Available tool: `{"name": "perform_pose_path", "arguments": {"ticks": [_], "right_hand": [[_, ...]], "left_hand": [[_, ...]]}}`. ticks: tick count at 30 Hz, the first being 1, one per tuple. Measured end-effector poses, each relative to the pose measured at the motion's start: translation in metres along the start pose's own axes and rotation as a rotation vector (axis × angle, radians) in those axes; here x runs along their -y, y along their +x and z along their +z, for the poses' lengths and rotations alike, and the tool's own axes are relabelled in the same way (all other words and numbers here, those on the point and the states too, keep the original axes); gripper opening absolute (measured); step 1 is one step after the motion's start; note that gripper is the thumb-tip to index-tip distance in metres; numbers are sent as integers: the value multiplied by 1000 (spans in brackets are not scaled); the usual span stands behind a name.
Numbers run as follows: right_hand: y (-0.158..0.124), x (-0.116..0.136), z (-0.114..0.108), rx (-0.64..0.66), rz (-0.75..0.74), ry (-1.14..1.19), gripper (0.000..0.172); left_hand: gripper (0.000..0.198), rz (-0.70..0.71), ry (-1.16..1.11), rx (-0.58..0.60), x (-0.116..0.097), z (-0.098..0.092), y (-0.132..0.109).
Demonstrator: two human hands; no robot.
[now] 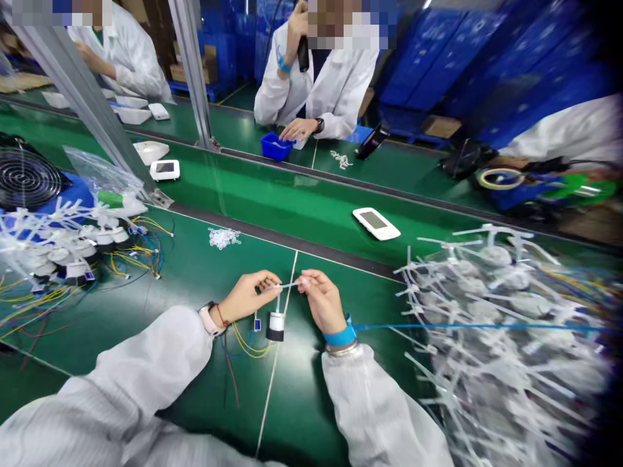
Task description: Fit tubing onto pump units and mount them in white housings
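My left hand and my right hand are both closed in a pinch on the two ends of a clear T-shaped tube fitting above the green bench. From the fitting hangs a small white and black cylindrical pump with yellow, blue and red wires trailing under my left wrist. A blue strap circles my right wrist, with a blue cord running off to the right.
A heap of finished tube-and-pump pieces lies at right; another wired pile at left beside a fan grille. Small clear parts lie ahead. White devices ride the conveyor. Two white-coated co-workers sit opposite, one's hand in a blue bin.
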State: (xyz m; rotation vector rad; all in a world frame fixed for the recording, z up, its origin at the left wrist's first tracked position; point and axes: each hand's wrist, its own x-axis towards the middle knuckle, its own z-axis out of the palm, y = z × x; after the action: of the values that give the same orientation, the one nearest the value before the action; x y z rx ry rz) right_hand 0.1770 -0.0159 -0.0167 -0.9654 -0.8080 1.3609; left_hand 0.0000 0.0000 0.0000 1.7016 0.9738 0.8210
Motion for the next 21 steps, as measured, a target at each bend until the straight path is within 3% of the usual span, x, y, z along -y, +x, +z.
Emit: {"name": "perform_pose_path", "arguments": {"ticks": [12, 21], "right_hand": [[-2, 3, 0, 36, 48, 28, 15], [-1, -3, -4, 129, 4, -190, 12]], "left_hand": [[17, -14, -45, 3, 2, -2, 0], [18, -27, -55, -6, 2, -4, -1]]}}
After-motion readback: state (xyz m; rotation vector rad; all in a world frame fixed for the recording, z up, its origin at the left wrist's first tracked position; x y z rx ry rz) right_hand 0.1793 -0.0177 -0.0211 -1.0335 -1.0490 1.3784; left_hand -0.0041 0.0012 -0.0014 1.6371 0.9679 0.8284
